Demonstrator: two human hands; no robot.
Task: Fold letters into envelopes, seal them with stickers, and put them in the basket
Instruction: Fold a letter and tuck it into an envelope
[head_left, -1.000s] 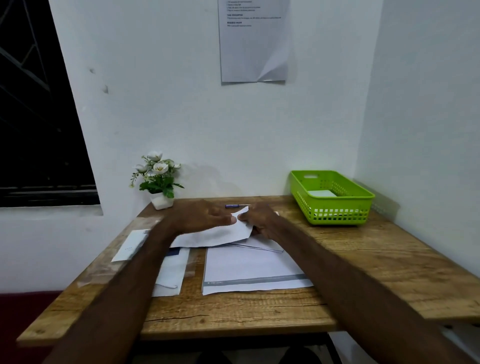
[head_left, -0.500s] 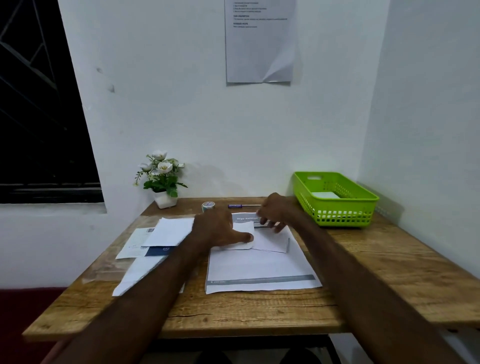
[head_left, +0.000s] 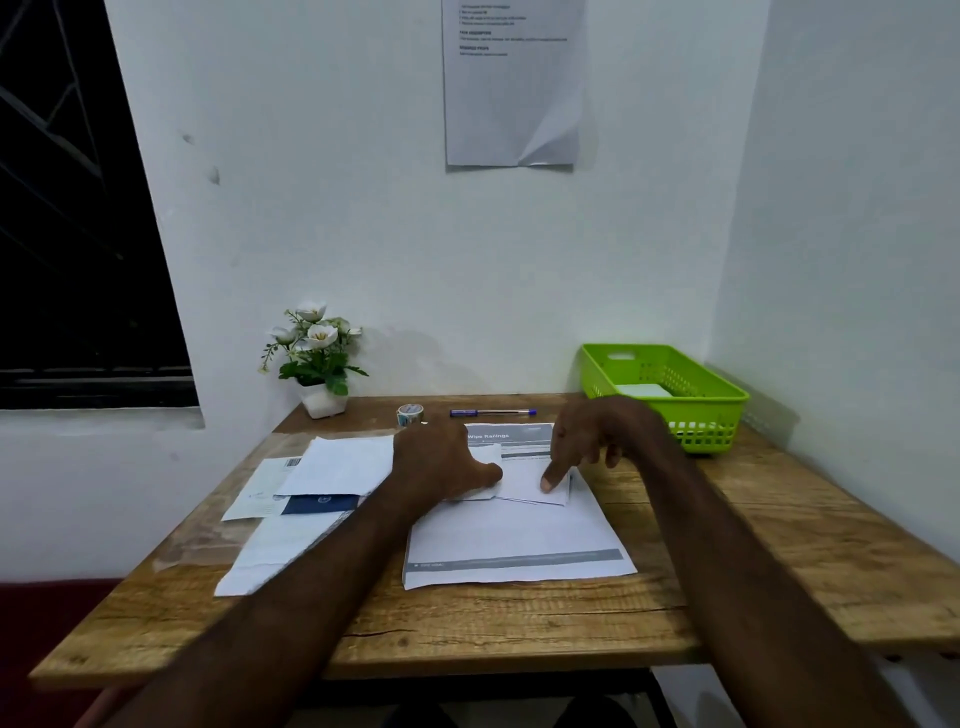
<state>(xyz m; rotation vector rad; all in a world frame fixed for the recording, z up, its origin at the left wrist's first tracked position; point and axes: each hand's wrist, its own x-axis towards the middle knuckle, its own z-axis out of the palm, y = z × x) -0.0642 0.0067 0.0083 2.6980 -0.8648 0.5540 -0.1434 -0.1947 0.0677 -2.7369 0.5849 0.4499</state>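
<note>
Envelope (head_left: 524, 486): left hand (head_left: 441, 462) still presses it flat-fingered; right hand (head_left: 587, 441) has uncurled, forefinger now pressing it.

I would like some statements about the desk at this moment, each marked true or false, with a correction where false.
1. The green basket stands at the far right of the table. True.
2. The basket holds nothing. False: a white item lies inside it.
3. The right hand presses one finger on the folded paper. True.
4. The pen lies inside the basket. False: it lies on the table near the wall.
5. The left hand rests on the folded paper. True.
6. The sticker roll stands right of the pen. False: it is left of it.
</note>
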